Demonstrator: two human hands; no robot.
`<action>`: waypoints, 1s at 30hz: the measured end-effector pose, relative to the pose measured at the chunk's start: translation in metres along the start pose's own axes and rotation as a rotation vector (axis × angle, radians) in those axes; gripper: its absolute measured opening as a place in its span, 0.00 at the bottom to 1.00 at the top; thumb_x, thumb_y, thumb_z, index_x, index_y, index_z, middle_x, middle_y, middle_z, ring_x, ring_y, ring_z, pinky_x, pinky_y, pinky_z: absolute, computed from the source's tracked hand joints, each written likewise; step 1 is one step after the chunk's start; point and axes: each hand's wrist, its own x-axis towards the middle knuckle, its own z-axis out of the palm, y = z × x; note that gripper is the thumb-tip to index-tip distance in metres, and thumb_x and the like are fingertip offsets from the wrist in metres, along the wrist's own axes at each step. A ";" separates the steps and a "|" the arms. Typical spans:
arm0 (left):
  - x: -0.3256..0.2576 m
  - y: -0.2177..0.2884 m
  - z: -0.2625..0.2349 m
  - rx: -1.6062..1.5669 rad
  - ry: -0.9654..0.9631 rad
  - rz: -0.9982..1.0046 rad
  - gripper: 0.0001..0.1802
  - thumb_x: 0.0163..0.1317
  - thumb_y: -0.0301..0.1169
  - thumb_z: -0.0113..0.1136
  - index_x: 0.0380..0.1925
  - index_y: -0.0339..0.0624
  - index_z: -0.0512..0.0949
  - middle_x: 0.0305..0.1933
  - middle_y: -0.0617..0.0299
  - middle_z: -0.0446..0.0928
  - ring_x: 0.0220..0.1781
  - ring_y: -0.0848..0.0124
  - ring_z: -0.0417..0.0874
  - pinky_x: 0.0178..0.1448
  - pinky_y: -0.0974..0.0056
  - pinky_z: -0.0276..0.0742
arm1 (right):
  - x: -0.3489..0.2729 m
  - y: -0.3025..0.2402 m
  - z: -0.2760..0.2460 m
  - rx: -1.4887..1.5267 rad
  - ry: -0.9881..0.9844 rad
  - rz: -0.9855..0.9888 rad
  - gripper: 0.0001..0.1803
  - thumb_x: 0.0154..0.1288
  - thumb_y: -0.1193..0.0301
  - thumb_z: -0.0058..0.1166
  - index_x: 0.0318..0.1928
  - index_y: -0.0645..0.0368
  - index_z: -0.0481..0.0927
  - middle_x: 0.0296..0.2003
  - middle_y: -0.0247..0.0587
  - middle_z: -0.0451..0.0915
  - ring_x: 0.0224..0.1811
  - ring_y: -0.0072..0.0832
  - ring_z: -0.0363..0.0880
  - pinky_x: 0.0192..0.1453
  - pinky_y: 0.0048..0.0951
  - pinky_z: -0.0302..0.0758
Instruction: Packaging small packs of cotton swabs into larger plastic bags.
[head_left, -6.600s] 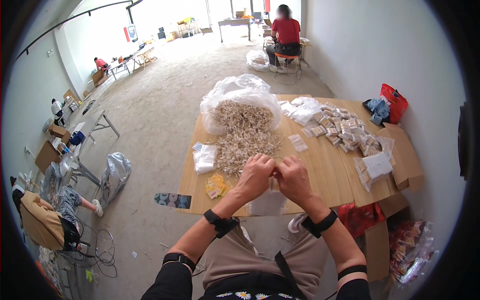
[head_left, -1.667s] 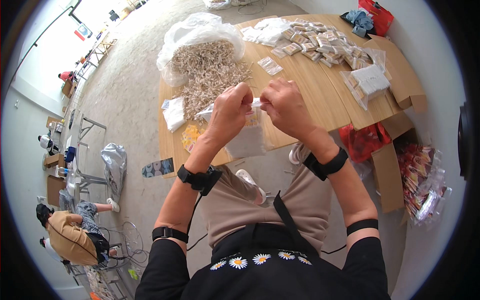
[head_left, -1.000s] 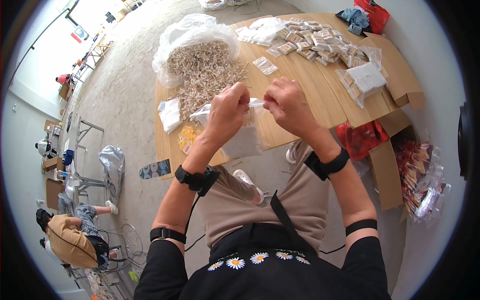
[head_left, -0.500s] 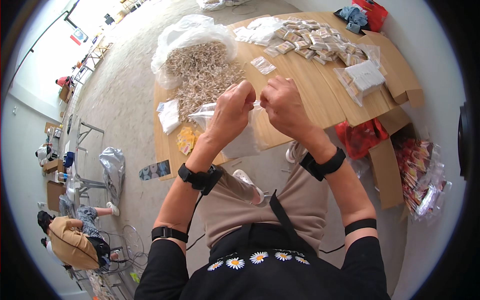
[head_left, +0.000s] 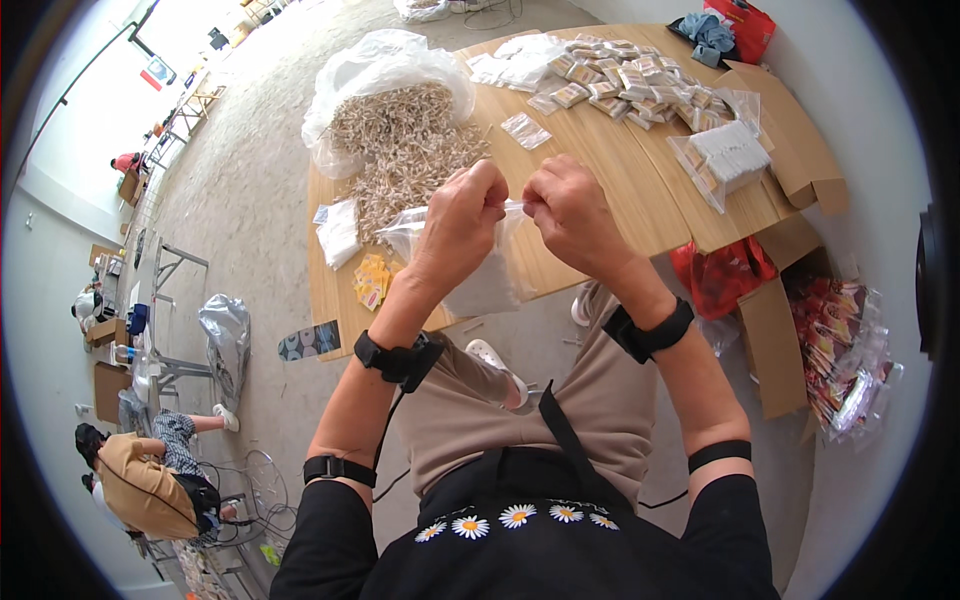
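Observation:
A large clear plastic bag (head_left: 485, 285) hangs over the near edge of the wooden table, its upper edge between my two hands. My left hand (head_left: 463, 212) is closed in a pinch on that edge, and my right hand (head_left: 568, 212) pinches it a short way to the right. The fingertips of both are partly hidden behind the knuckles. Just beyond my left hand spreads a heap of thin brown-and-white sticks (head_left: 400, 140), spilling from a big translucent bag (head_left: 345, 75). Yellow printed cards (head_left: 373, 280) and a stack of white bags (head_left: 338, 233) lie left of it.
Small filled packets (head_left: 625, 75) are piled at the table's far side, near a flat clear packet (head_left: 526, 131). A bag of white items (head_left: 730, 155) rests at the right. Beside the table stand cardboard boxes (head_left: 772, 340) and red packaging (head_left: 835, 350). Another person (head_left: 145, 480) sits far left.
My right hand has moved slightly to the right, so the gap between my hands is a little wider. The bag's upper edge still spans between them.

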 end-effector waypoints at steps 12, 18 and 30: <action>0.006 0.011 0.009 -0.023 -0.037 0.077 0.07 0.57 0.16 0.59 0.34 0.35 0.73 0.32 0.50 0.78 0.36 0.56 0.81 0.42 0.57 0.76 | 0.000 -0.005 0.006 -0.184 0.048 -0.032 0.03 0.55 0.77 0.51 0.25 0.57 0.76 0.30 0.43 0.76 0.40 0.42 0.74 0.48 0.42 0.67; 0.004 0.008 0.010 -0.005 0.014 0.135 0.06 0.57 0.17 0.58 0.32 0.35 0.71 0.30 0.50 0.75 0.35 0.53 0.78 0.40 0.56 0.74 | -0.002 -0.003 0.008 -0.164 0.072 -0.041 0.02 0.54 0.77 0.53 0.26 0.58 0.77 0.30 0.43 0.75 0.40 0.42 0.74 0.47 0.42 0.67; 0.006 0.005 0.016 -0.012 0.017 0.098 0.08 0.56 0.18 0.62 0.33 0.34 0.72 0.34 0.49 0.79 0.38 0.52 0.81 0.41 0.54 0.76 | 0.000 -0.005 0.007 -0.194 0.054 -0.040 0.01 0.56 0.75 0.55 0.28 0.59 0.77 0.30 0.43 0.76 0.40 0.42 0.74 0.45 0.42 0.67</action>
